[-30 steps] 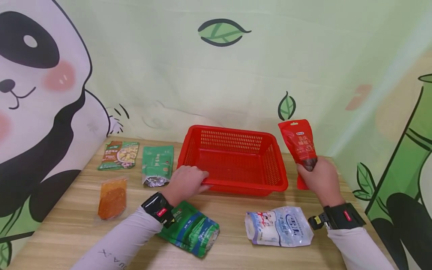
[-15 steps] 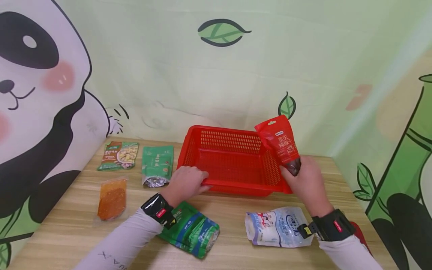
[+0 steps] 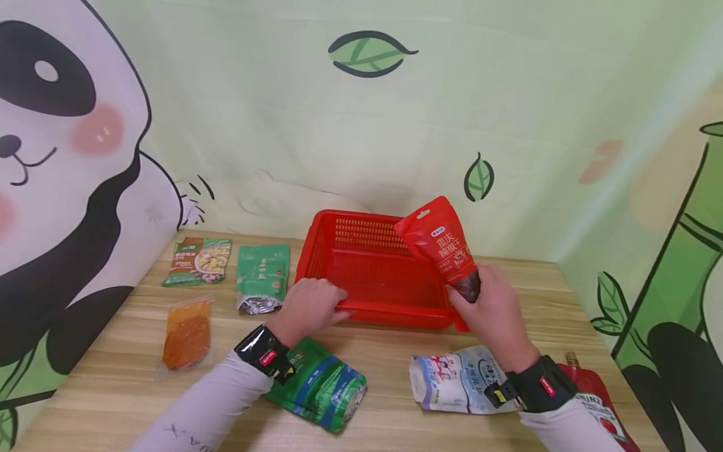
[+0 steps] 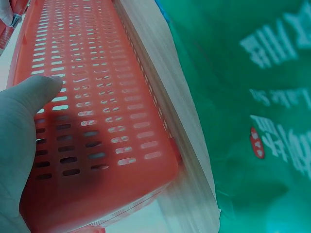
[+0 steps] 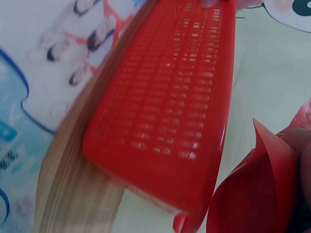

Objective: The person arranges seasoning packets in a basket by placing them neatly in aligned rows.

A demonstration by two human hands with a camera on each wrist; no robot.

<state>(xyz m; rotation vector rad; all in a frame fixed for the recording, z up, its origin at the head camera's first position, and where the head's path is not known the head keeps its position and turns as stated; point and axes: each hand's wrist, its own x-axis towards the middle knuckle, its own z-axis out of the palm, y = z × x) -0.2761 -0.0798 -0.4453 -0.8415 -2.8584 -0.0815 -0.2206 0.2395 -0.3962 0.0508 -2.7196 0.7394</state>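
Observation:
A red pouch of dried chilies (image 3: 443,245) with a hang hole and a dark clear window is gripped near its lower end by my right hand (image 3: 497,307). It is tilted and overlaps the right end of the red plastic basket (image 3: 373,312) in the head view. My left hand (image 3: 309,307) grips the basket's front-left rim, its thumb on the slotted outer wall in the left wrist view. Below that hand lies a green and blue pouch (image 3: 322,386). The white and blue bag (image 3: 452,380) lies under my right forearm, partly hidden by it.
Left of the basket lie a green foil pouch (image 3: 263,276), a green and brown food packet (image 3: 198,260) and a clear packet with orange contents (image 3: 187,334). A red Heinz ketchup pouch (image 3: 599,405) with a spout lies at the front right. A printed cloth hangs behind the table.
My right hand has carried the dried chili pouch leftward, from beside the basket to over its right end. The ketchup pouch has come into view from behind the right arm. The left hand stays put.

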